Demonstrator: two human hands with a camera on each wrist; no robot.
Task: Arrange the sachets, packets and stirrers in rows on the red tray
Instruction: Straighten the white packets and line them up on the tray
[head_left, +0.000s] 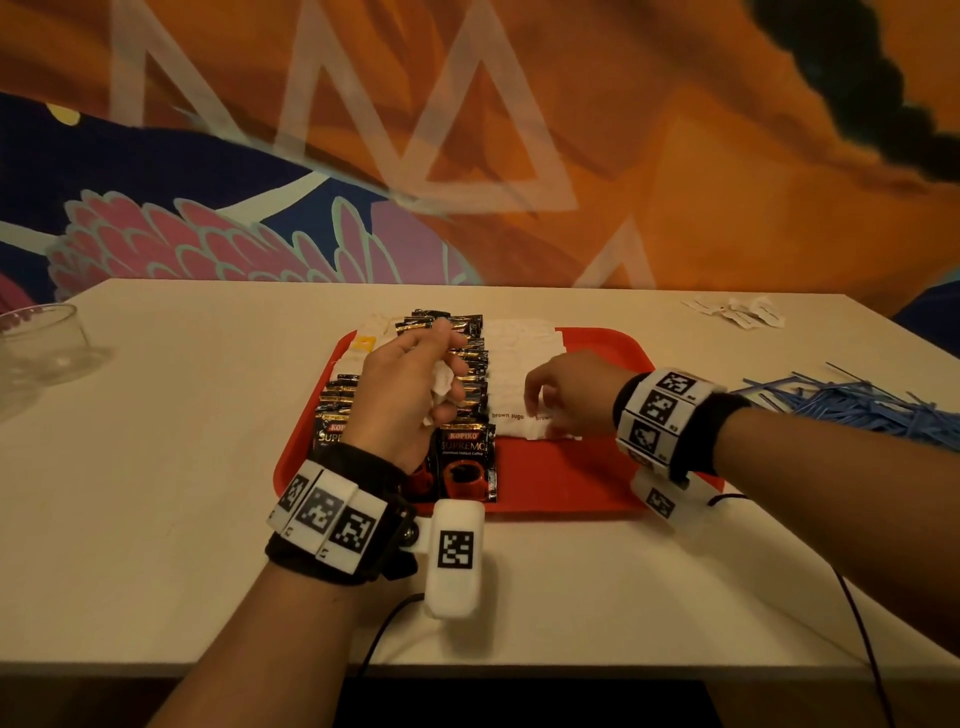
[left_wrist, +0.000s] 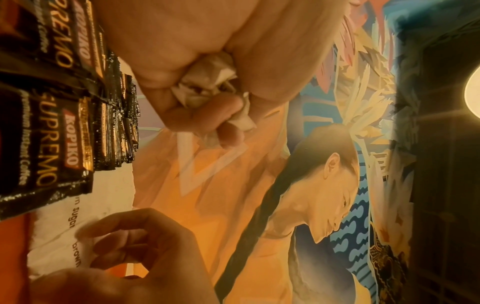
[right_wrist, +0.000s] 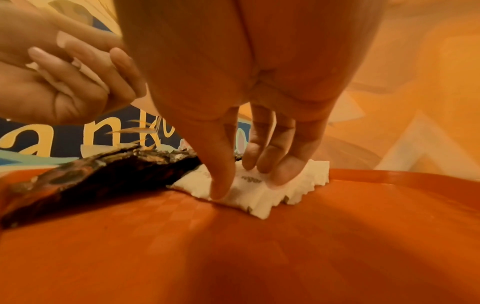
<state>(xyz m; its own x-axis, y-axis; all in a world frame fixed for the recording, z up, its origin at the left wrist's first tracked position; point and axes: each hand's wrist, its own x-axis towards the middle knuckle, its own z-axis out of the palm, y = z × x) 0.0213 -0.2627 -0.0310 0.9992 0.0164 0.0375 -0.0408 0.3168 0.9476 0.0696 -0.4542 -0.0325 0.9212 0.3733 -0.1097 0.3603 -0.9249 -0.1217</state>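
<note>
The flat white paper brown-sugar sachets (head_left: 524, 410), light, limp and crumple-prone, lie mid-frame on the red plastic tray (head_left: 597, 483); right hand (head_left: 569, 397) fingertips press the nearest, left hand (head_left: 410, 389) clutches several; pinch edges.

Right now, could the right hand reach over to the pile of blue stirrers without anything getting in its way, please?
Probably yes. The blue stirrers lie on the table just outside the right hand, with nothing between them. The hand would first have to leave the brown sugar sachet it presses on the red tray.
</note>
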